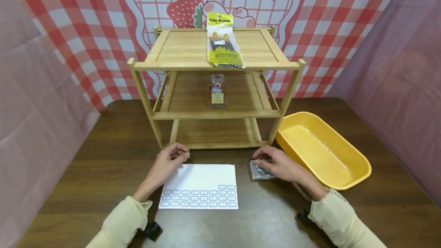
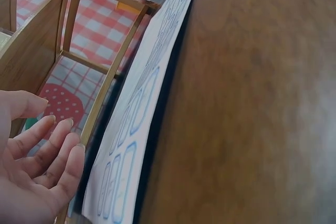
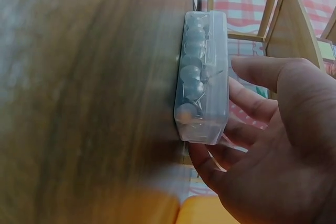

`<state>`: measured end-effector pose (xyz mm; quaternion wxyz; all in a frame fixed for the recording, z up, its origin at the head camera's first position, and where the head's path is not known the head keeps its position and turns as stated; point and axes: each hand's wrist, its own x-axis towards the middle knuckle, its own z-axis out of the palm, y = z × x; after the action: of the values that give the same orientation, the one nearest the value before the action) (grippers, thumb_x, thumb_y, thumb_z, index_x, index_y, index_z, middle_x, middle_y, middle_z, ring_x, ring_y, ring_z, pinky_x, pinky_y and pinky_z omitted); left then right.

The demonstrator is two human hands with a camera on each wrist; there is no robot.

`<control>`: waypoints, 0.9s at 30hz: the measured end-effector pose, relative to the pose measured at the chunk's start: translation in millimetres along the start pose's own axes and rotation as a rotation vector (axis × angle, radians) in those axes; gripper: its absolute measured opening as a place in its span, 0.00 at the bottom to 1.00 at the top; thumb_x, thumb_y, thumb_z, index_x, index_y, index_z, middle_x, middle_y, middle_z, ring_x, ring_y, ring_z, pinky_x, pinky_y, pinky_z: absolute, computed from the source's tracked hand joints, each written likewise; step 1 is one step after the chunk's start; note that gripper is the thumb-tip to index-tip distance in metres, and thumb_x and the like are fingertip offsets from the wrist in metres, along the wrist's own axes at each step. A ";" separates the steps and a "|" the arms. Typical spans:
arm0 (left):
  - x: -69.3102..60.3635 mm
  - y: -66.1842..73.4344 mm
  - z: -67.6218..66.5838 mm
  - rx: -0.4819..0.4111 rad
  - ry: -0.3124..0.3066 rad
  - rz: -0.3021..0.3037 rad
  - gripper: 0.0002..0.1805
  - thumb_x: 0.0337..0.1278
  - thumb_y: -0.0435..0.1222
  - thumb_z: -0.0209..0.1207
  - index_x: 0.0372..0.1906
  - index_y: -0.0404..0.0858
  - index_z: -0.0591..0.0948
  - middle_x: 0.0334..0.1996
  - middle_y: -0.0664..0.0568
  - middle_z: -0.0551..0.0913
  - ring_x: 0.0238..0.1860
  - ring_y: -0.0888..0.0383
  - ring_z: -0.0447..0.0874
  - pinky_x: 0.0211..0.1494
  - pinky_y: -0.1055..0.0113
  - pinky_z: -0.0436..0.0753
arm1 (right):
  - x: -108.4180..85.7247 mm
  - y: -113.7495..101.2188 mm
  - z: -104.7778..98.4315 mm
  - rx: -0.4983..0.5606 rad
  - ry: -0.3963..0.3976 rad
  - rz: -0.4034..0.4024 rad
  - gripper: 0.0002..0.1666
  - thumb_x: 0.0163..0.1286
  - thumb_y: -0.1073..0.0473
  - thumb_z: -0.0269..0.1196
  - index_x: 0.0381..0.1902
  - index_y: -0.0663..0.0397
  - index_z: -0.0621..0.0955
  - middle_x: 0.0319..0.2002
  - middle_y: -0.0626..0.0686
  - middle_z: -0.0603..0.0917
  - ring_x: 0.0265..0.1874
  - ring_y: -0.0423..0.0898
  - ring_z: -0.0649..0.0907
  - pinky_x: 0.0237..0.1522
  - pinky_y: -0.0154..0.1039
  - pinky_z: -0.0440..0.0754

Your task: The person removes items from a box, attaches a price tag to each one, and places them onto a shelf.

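A small clear plastic box of round-headed pins (image 3: 202, 77) lies on the table, right of a white sheet. My right hand (image 1: 280, 165) is over this box (image 1: 259, 172), fingers reaching around its far side. In the right wrist view, a narrow gap separates the thumb from the box; the box partly hides the other fingers (image 3: 207, 169). My left hand (image 1: 167, 165) hovers at the upper left corner of the white sheet (image 1: 206, 177), loosely curled and holding nothing. Rows of blue-outlined labels cover the sheet's lower part. In the left wrist view, the left hand's fingers (image 2: 52, 156) are spread apart.
Behind the hands stands a three-tier wooden shelf (image 1: 215, 115). A packet of artist brushes (image 1: 224, 45) lies on its top tier, and a perfume bottle (image 1: 217, 95) stands on the middle one. At the right is a yellow basin (image 1: 324, 150), beside the right forearm.
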<state>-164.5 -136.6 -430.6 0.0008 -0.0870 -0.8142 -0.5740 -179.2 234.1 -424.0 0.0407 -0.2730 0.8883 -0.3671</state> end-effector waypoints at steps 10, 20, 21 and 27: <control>-5.1 -6.8 -12.3 0.170 0.043 0.039 0.05 0.68 0.30 0.64 0.45 0.34 0.84 0.39 0.48 0.86 0.44 0.52 0.83 0.51 0.61 0.81 | 1.7 -10.3 2.9 -0.081 0.102 -0.073 0.06 0.71 0.64 0.68 0.44 0.58 0.84 0.46 0.53 0.84 0.46 0.51 0.81 0.50 0.52 0.82; -8.9 -14.3 -24.6 0.218 0.028 0.026 0.07 0.68 0.29 0.64 0.48 0.32 0.83 0.39 0.47 0.85 0.42 0.53 0.83 0.45 0.66 0.82 | 5.5 -26.5 16.0 -0.227 0.121 -0.072 0.12 0.69 0.60 0.71 0.47 0.58 0.84 0.46 0.52 0.83 0.48 0.51 0.80 0.52 0.53 0.82; -9.2 -14.6 -25.1 0.220 0.024 0.027 0.08 0.68 0.29 0.64 0.48 0.32 0.83 0.39 0.47 0.85 0.42 0.53 0.82 0.44 0.66 0.82 | 5.9 -27.9 17.3 -0.238 0.118 -0.078 0.12 0.69 0.59 0.71 0.47 0.57 0.84 0.46 0.52 0.83 0.48 0.51 0.81 0.52 0.53 0.82; -11.7 -15.8 -27.7 0.250 0.007 0.047 0.09 0.65 0.28 0.65 0.47 0.31 0.82 0.39 0.47 0.85 0.41 0.53 0.83 0.43 0.67 0.83 | 9.1 -35.5 24.7 -0.290 0.078 -0.117 0.13 0.69 0.57 0.72 0.47 0.56 0.84 0.46 0.52 0.84 0.44 0.49 0.82 0.48 0.50 0.82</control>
<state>-158.0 -169.2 -437.1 0.0278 -0.1033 -0.8772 -0.4681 -164.0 193.2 -416.8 -0.0552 -0.3127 0.9155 -0.2470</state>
